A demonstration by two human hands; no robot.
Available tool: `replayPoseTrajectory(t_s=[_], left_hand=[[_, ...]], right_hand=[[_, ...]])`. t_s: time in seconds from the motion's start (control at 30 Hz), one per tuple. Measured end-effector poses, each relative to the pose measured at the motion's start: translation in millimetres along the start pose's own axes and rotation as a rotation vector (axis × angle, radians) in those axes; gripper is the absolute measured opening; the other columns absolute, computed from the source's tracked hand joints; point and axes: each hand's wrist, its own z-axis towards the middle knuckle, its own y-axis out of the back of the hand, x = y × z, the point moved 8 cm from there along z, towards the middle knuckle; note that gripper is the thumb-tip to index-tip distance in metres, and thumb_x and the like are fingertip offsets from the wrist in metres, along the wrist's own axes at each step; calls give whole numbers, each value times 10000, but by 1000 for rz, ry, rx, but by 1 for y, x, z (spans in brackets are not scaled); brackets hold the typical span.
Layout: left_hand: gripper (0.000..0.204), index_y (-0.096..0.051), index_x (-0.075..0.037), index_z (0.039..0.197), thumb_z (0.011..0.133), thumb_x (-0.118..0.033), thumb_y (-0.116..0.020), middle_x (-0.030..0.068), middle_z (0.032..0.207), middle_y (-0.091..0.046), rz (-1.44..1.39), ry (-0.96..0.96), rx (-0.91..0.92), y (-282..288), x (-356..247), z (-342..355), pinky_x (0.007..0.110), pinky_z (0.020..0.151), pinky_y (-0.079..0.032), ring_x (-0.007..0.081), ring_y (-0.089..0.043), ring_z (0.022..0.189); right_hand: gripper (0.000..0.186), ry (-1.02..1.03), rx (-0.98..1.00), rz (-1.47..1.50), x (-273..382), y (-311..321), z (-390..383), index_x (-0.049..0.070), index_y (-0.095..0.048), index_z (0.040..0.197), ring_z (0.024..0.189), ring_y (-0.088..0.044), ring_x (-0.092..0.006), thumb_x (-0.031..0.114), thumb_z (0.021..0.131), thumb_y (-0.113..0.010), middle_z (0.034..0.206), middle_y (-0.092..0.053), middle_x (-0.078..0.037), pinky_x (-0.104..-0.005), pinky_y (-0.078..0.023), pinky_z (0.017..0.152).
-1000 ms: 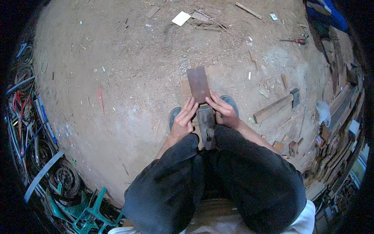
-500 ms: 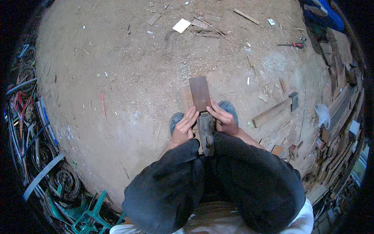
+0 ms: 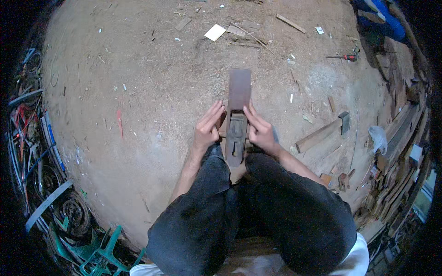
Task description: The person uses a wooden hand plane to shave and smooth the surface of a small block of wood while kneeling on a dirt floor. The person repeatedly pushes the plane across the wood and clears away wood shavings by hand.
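A long wooden hand plane [image 3: 240,89] lies between my knees and reaches forward over the dirt floor. Its dark body carries a worn blade assembly [image 3: 236,131] in the near half. On its left side my left hand [image 3: 207,126] grips by a short side handle, fingers pointing forward along the body. My right hand [image 3: 261,131] holds the opposite side, its index finger laid along the edge. Most of what lies under the plane is hidden, and my shoes are largely covered by hands and legs.
To the right lie an axe [image 3: 322,133] with a wooden handle, a clear plastic bag [image 3: 378,139] and stacked timber [image 3: 398,161]. A red-handled screwdriver [image 3: 350,57] is farther off. Green plastic chair parts [image 3: 106,250] and a coiled dark hose [image 3: 73,214] are at lower left.
The plane has slid forward, away from me, and straightened, with both hands moving along. My left hand now sits slightly apart from the body's edge. The pale board beside the plane is no longer visible.
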Motion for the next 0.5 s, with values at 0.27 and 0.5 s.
replayPoseTrajectory(t_s=[0.27, 0.5], left_hand=[[810, -519, 1, 1484, 711, 209, -399, 207, 1543, -504, 23, 84, 11, -2, 12, -5, 501, 1238, -325, 396, -390, 1493], [764, -512, 24, 1477, 725, 151, -459, 211, 1577, -456, 50, 116, 203, -23, -27, -81, 567, 1227, -305, 407, -357, 1509]], right_hand=[[731, 59, 206, 87, -6, -7, 48, 98, -554, 1479, 1462, -422, -392, -176, 804, -488, 1607, -382, -252, -417, -389, 1196], [780, 104, 260, 16, 1, -9, -44, 135, -540, 1501, 1508, -363, -390, -176, 786, -514, 1643, -332, -242, -441, -337, 1230]])
